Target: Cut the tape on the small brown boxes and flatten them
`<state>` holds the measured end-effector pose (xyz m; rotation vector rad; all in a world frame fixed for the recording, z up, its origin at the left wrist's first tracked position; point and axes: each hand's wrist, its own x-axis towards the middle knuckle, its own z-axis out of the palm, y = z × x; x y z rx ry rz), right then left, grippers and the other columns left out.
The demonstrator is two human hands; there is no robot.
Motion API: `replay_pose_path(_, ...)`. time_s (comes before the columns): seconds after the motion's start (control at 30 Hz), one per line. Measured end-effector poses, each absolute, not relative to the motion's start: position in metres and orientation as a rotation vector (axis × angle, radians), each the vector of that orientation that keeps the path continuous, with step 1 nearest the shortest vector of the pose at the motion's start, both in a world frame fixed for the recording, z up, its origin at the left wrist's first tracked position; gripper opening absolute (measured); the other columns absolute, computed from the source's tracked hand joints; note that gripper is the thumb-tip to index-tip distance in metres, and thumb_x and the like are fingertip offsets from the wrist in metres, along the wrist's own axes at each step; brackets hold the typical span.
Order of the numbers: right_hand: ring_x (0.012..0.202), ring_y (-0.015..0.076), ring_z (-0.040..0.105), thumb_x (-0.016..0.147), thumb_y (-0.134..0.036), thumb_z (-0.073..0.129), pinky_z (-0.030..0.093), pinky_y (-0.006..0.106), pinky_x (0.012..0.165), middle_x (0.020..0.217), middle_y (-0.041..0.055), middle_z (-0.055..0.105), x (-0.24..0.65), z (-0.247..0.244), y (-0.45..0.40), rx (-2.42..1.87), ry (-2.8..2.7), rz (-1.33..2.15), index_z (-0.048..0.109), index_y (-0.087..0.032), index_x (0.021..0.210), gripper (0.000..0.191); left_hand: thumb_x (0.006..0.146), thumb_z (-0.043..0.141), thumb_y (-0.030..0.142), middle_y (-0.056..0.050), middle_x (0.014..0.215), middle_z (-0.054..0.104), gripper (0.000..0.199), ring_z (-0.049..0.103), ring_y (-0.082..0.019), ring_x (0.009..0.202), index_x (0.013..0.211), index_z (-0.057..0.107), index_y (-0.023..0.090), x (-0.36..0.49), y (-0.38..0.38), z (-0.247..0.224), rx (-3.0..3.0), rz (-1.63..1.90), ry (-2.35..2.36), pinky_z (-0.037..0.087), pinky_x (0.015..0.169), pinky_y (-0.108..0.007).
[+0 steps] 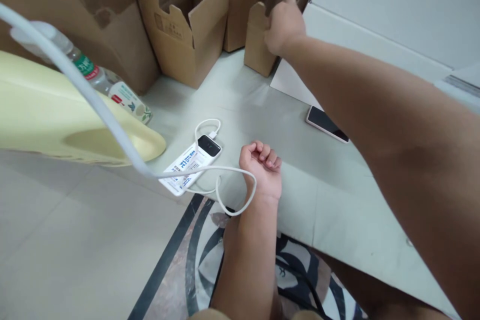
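Observation:
My right hand (285, 25) is at the near side of a narrow open cardboard box (258, 42) at the back. It is closed over the box's side wall, and its fingertips are hidden. My left hand (262, 165) rests palm up on the pale tabletop (300, 185), its fingers curled in and nothing visible in them. A thin white cable (236, 169) loops across my left wrist. Left of that hand lies a white power bank (191, 162) with a black end panel and a printed label, a short cable plugged into it.
Two more open cardboard boxes (210, 25) (243, 10) and a large carton (108, 25) stand at the back left. A plastic bottle (97, 77) leans behind a pale yellow plastic piece (93, 115). Under my right forearm lies a phone (327, 124). White panels (393, 10) fill the back right.

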<state>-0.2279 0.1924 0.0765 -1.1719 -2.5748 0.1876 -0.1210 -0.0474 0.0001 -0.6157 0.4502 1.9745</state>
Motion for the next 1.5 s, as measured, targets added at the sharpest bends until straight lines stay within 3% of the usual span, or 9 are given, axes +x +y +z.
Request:
replay_pose_path(0.33, 0.1, 0.0215, 0.066, 0.087, -0.008, 0.055, 0.053, 0.04, 0.096, 0.114, 0.0074, 0.069, -0.106, 0.075, 0.136, -0.814, -2.539, 0.176, 0.068, -0.019, 0.08, 0.018, 0.078, 0.048, 0.021, 0.006, 0.059, 0.032, 0.013, 0.034, -0.008, 0.05, 0.067, 0.041, 0.02, -0.112, -0.046, -0.007, -0.37, 2.287, 1.102, 0.025, 0.049, -0.021)
replay_pose_path(0.47, 0.079, 0.0176, 0.067, 0.081, -0.013, 0.057, 0.055, 0.036, 0.075, 0.099, 0.0036, 0.073, 0.026, 0.055, 0.094, -0.636, -2.346, 0.132, 0.068, -0.022, 0.078, 0.015, 0.077, 0.056, 0.023, 0.001, 0.086, 0.053, 0.01, 0.054, -0.013, 0.084, 0.087, 0.054, 0.021, -0.11, -0.044, -0.021, -0.006, 2.53, 1.727, 0.044, 0.076, -0.025)
replay_pose_path(0.63, 0.094, 0.0259, 0.072, 0.079, -0.013, 0.061, 0.056, 0.046, 0.08, 0.095, 0.002, 0.076, 0.179, 0.012, 0.032, -0.547, -1.981, -0.341, 0.061, -0.028, 0.079, 0.015, 0.089, 0.051, 0.033, -0.007, 0.114, 0.064, 0.028, 0.061, -0.02, 0.112, 0.111, 0.063, 0.019, -0.087, -0.04, -0.021, 0.711, 2.488, 1.69, 0.047, 0.098, -0.034)
replay_pose_path(0.83, 0.132, 0.0317, 0.061, 0.089, -0.034, 0.056, 0.052, 0.062, 0.107, 0.141, 0.0042, 0.065, 0.237, -0.041, 0.002, -0.752, -1.901, 0.065, 0.06, -0.034, 0.111, 0.023, 0.094, 0.051, 0.056, -0.006, 0.107, 0.072, 0.041, 0.067, -0.024, 0.108, 0.104, 0.071, 0.023, -0.042, -0.023, -0.013, 1.202, 2.169, 1.305, 0.051, 0.101, -0.039)
replay_pose_path(0.97, 0.139, 0.0372, 0.055, 0.095, -0.046, 0.045, 0.04, 0.073, 0.115, 0.144, 0.0034, 0.064, 0.244, -0.051, 0.001, -0.79, -1.917, 0.265, 0.058, -0.039, 0.123, 0.032, 0.086, 0.061, 0.062, -0.004, 0.108, 0.071, 0.039, 0.069, -0.024, 0.108, 0.098, 0.063, 0.025, -0.014, -0.011, -0.014, 1.19, 2.175, 1.211, 0.051, 0.103, -0.041)
replay_pose_path(1.13, 0.144, 0.0357, 0.047, 0.091, -0.044, 0.054, 0.037, 0.068, 0.12, 0.147, 0.0, 0.051, 0.256, -0.055, 0.003, -0.807, -1.7, 0.249, 0.053, -0.048, 0.129, 0.037, 0.086, 0.062, 0.063, 0.0, 0.079, 0.07, 0.041, 0.073, -0.024, 0.093, 0.083, 0.045, 0.026, 0.016, -0.005, -0.014, 1.094, 2.146, 1.183, 0.052, 0.103, -0.048)
replay_pose_path(1.27, 0.141, 0.0354, 0.05, 0.086, -0.054, 0.063, 0.045, 0.064, 0.115, 0.151, 0.0051, 0.039, 0.267, -0.054, 0.006, -0.961, -1.55, 0.324, 0.03, -0.051, 0.144, 0.066, 0.089, 0.064, 0.055, 0.003, 0.063, 0.062, 0.034, 0.071, -0.023, 0.086, 0.083, 0.047, 0.026, 0.03, -0.002, -0.017, 1.136, 2.094, 1.263, 0.052, 0.102, -0.046)
replay_pose_path(1.37, 0.135, 0.0325, 0.055, 0.091, -0.056, 0.056, 0.051, 0.057, 0.111, 0.146, 0.01, 0.047, 0.273, -0.052, 0.004, -1.035, -1.593, 0.663, 0.02, -0.044, 0.151, 0.071, 0.087, 0.068, 0.053, 0.001, 0.08, 0.064, 0.034, 0.071, -0.021, 0.093, 0.1, 0.052, 0.026, 0.034, 0.003, -0.021, 1.172, 2.064, 1.412, 0.052, 0.103, -0.042)
replay_pose_path(1.5, 0.136, 0.0292, 0.055, 0.096, -0.052, 0.051, 0.054, 0.051, 0.108, 0.147, 0.0113, 0.05, 0.275, -0.052, -0.002, -1.011, -1.586, 0.784, 0.021, -0.038, 0.153, 0.066, 0.079, 0.075, 0.054, -0.008, 0.13, 0.06, 0.068, 0.064, -0.024, 0.125, 0.134, 0.04, 0.032, 0.03, 0.012, -0.026, 1.442, 1.968, 1.48, 0.052, 0.109, -0.042)
